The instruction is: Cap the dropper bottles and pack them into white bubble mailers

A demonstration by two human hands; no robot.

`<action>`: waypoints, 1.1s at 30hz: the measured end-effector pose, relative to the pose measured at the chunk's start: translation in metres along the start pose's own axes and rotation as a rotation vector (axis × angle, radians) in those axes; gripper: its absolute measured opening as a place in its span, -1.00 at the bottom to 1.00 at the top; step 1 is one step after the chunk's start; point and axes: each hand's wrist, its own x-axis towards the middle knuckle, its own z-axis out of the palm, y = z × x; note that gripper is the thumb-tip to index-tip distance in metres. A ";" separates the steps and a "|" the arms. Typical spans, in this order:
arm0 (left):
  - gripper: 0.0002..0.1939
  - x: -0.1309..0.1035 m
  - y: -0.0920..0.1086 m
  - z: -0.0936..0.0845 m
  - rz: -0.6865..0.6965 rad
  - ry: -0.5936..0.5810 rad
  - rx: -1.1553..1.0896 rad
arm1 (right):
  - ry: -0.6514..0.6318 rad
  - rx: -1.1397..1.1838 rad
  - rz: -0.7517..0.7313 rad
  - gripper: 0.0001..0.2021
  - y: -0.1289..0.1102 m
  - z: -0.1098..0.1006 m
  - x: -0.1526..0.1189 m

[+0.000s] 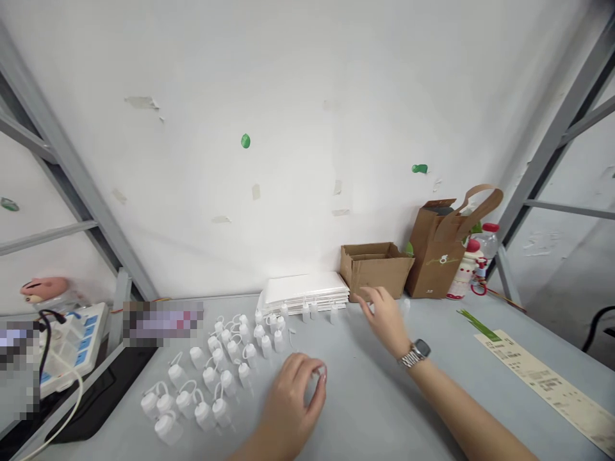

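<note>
My left hand (295, 400) is over the front middle of the table, its fingers curled and thumb tip close against the index fingertip. Whatever it pinches, if anything, is too small to make out. To its left stand several small white squeeze bottles (221, 410) with looped cap straps. Over the table before the cardboard box (379, 275), my right hand (387, 323) has its fingers stretched and thumb apart, with nothing seen in it. Close by on its right is a small translucent item (407, 308). A few more bottles (334, 312) stand by the white stack (307, 291).
At the back right are a brown paper bag (435, 256) and a red-and-white bottle (464, 272). A long printed label strip (542, 381) lies on the right. On the left are a power strip (86, 349) with cables and a black mat (108, 390).
</note>
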 end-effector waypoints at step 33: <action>-0.41 -0.001 -0.022 0.019 -0.320 -0.095 -0.206 | -0.409 0.521 0.136 -0.77 -0.068 -0.024 -0.050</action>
